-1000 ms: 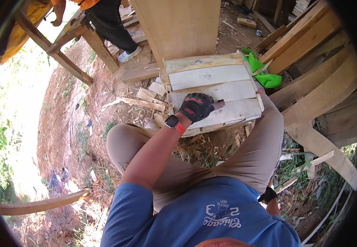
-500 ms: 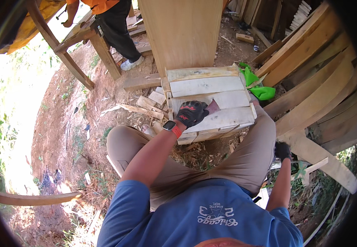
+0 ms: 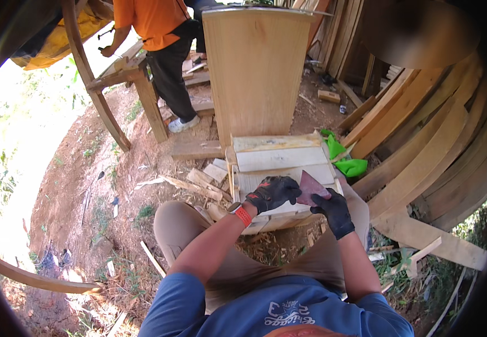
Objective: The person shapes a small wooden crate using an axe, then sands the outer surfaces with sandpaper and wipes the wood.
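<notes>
Since the earlier frame, the right hand, in a black glove [image 3: 335, 212], has moved from beside the right thigh to the reddish, roughly triangular thin sheet [image 3: 312, 188], which was then against the left hand alone. Current position of the sheet: between both hands, above the lower slats of the whitish wooden slatted piece [image 3: 280, 160], with one corner directed away from the wearer. Right hand: thumb and fingers pinch the sheet at its lower right edge; most of the sheet extends to the left of this grip. Left hand, in a black glove with red markings [image 3: 273, 194]: fingers curled, fingertips at the left edge of the sheet; whether they grip or only touch it cannot be told. A watch with an orange-red band [image 3: 242, 214] encircles the left wrist. Directly beyond the slatted piece stands a tall, light brown wooden panel [image 3: 257, 78]. Bright green cloth [image 3: 349, 166] lies just beside the slatted piece, on its right; pale wood offcuts [image 3: 198, 182] lie on its left. Farther off at left stands a person in an orange shirt [image 3: 153, 25].
</notes>
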The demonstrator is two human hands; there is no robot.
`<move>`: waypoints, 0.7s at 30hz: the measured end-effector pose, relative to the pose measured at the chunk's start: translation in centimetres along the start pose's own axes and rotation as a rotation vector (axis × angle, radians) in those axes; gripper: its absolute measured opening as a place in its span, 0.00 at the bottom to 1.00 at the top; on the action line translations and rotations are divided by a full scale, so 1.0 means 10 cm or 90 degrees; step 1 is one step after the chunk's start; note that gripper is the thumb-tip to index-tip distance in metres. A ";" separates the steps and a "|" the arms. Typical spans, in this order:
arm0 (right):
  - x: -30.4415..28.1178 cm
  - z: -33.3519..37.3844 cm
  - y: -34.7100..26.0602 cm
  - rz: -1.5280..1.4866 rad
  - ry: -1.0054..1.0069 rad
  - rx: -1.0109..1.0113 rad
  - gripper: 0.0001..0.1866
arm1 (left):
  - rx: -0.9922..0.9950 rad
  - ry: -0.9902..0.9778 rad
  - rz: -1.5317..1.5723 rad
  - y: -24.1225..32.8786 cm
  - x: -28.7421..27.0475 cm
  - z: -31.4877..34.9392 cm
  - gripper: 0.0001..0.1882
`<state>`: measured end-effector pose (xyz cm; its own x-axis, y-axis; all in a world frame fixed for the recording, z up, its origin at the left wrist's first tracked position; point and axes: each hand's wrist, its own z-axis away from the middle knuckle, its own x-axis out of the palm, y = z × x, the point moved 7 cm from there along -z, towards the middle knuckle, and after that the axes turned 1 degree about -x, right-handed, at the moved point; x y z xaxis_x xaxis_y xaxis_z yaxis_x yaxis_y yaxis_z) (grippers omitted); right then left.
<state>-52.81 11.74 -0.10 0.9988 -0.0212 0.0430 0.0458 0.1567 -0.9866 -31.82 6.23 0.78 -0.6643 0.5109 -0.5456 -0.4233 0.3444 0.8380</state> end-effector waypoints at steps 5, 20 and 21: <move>-0.25 -0.66 0.10 0.185 -0.003 0.004 0.18 | -0.144 0.232 -0.074 -0.39 -0.49 0.16 0.23; -0.15 -0.83 0.48 0.791 0.265 -0.312 0.19 | -0.387 0.486 -0.161 -1.48 -0.83 0.53 0.40; -0.18 -0.83 0.51 0.782 0.265 -0.327 0.19 | -0.397 0.489 -0.149 -1.47 -0.79 0.51 0.41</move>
<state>-54.47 4.37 -6.54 0.3143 -0.4393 -0.8415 -0.9471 -0.0850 -0.3094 -17.17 1.15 -7.30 -0.6462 -0.2370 -0.7254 -0.6938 -0.2134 0.6878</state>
